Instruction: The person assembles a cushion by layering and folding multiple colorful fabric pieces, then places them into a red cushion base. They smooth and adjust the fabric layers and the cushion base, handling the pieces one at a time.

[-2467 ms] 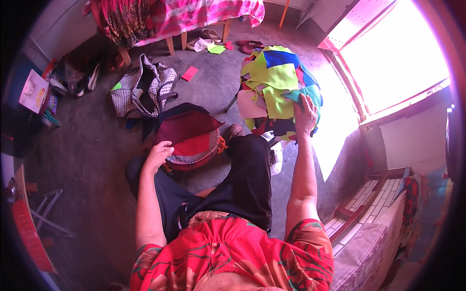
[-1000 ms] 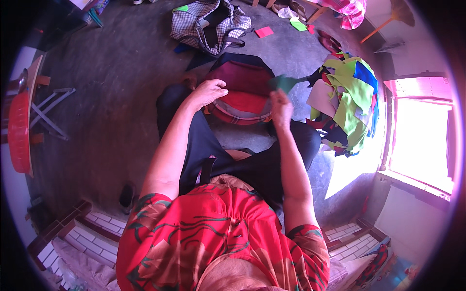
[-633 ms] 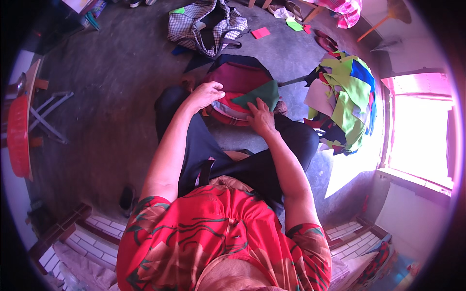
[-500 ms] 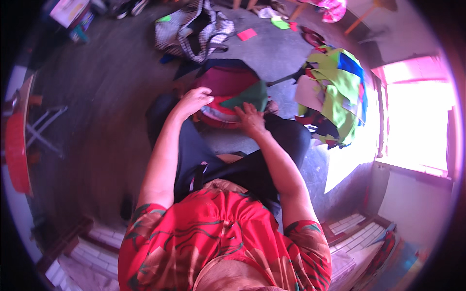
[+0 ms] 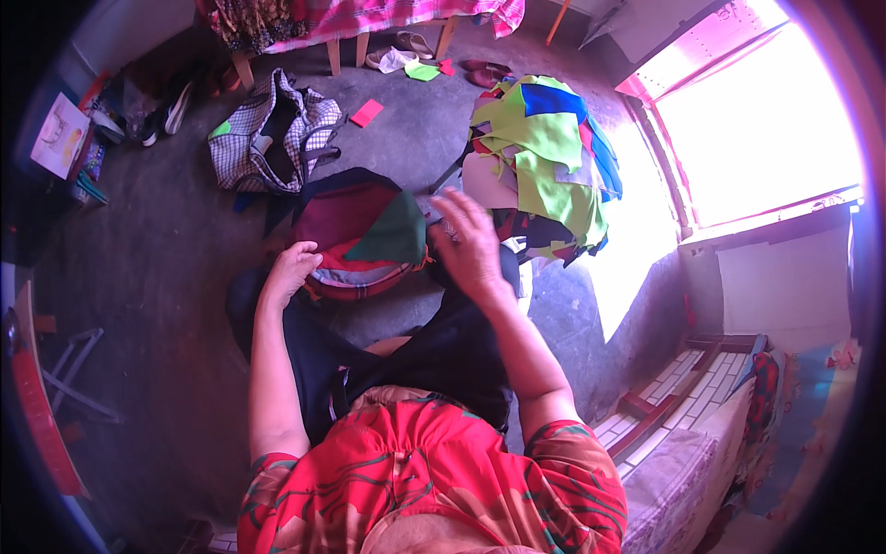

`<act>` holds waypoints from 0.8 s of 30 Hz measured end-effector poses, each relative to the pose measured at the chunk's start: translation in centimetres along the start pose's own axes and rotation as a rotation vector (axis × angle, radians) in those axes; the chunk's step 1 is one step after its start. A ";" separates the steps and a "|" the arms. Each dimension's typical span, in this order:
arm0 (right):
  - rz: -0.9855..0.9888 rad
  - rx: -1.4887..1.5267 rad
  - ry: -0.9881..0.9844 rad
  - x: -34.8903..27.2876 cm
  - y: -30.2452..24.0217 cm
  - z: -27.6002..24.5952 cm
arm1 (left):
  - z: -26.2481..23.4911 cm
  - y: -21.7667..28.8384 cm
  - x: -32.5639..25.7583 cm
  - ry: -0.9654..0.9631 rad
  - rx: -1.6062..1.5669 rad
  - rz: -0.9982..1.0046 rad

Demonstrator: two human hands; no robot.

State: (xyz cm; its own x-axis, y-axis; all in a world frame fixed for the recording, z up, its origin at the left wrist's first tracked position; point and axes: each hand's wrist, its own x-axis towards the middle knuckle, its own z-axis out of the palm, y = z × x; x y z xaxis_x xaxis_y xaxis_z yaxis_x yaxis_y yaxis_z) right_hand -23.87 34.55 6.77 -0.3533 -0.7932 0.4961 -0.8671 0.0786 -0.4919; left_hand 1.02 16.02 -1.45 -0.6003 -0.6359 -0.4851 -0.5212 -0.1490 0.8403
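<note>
Before my crossed legs sits a round, low bundle of cloth pieces [image 5: 355, 222], with maroon, dark green, red and navy cloth on top and a pale layer along its near rim. At its left edge is my left hand [image 5: 292, 271], fingers loosely bent, a small gap between thumb and forefinger; it seems to rest against the cloth and holds nothing that I can make out. My right hand [image 5: 472, 247] is raised off the bundle's right side, empty, fingers apart. Beyond it stands a big heap of cloth scraps [image 5: 544, 166], mostly lime green, with blue, grey and red ones.
A checked bag [image 5: 242, 152] gapes on the floor at the far left. A red scrap [image 5: 366, 113] lies beside it. Shoes and a lime scrap [image 5: 422, 71] lie near a bed with a pink cover [image 5: 369, 20]. At right are a bright window [image 5: 766, 129] and a wooden seat [image 5: 664, 397].
My right hand has lifted off the bundle and moved right, toward the heap of scraps. My left hand stays at the bundle's left edge. The whole view has swung to the right.
</note>
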 end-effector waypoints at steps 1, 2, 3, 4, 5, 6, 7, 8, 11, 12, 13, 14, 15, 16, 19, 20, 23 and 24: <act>0.015 -0.048 0.084 0.3 1.0 -1.3 | 0.2 0.9 -0.5 0.011 -0.015 -0.013; 0.012 -0.114 0.158 0.6 2.9 -2.7 | 0.5 1.6 -0.6 0.018 -0.034 -0.020; 0.010 -0.172 0.233 1.0 4.8 -3.8 | 0.5 1.7 -0.7 0.019 -0.033 -0.016; 0.061 -0.237 0.292 1.6 5.9 -5.2 | 0.5 1.6 -0.7 0.024 -0.033 -0.016; 0.114 -0.300 0.351 2.1 6.8 -6.5 | 0.5 1.5 -0.8 0.029 -0.032 -0.016; 0.139 -0.405 0.362 2.5 8.1 -7.6 | 0.5 1.4 -0.7 0.027 -0.039 -0.013; 0.162 -0.510 0.375 2.9 9.5 -8.6 | 0.5 1.3 -0.6 0.027 -0.046 -0.008; 0.189 -0.523 0.353 3.0 11.1 -9.1 | 0.5 1.1 -0.5 0.029 -0.052 -0.003; 0.272 -0.587 0.245 3.5 14.1 -9.7 | 0.7 0.7 -0.1 0.015 -0.060 0.002; 0.302 -0.596 0.216 3.7 14.8 -9.7 | 0.5 0.3 0.2 0.019 -0.043 0.010; 0.334 -0.605 0.185 3.9 15.1 -9.6 | 0.4 -0.3 0.4 0.012 -0.030 0.021; 0.349 -0.601 0.165 4.0 15.4 -9.5 | 0.2 -0.9 0.6 0.005 -0.017 0.032; 0.364 -0.597 0.146 4.1 15.7 -9.3 | 0.0 -1.5 0.8 -0.002 -0.004 0.044; 0.381 -0.598 0.125 4.1 16.0 -9.4 | 0.1 -1.4 0.8 -0.004 -0.009 0.045; 0.352 -0.519 0.243 4.3 17.4 -9.7 | 0.4 -1.5 1.2 -0.007 -0.030 0.056; 0.366 -0.388 0.299 4.7 17.7 -9.7 | 0.5 -1.8 1.5 -0.007 -0.042 0.064; 0.406 -0.411 0.352 6.2 16.6 -10.1 | 0.4 -2.1 1.7 0.008 -0.030 0.074; 0.299 -0.429 0.375 6.8 16.6 -10.5 | 0.4 -2.1 1.8 0.016 -0.020 0.075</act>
State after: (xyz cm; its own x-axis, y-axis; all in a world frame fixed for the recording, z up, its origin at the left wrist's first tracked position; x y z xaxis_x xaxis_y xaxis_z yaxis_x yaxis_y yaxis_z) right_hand -44.29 36.80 9.49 -0.6331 -0.4408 0.6363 -0.7480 0.5598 -0.3565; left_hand 0.81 15.48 -4.18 -0.6273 -0.6581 -0.4163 -0.4626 -0.1151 0.8790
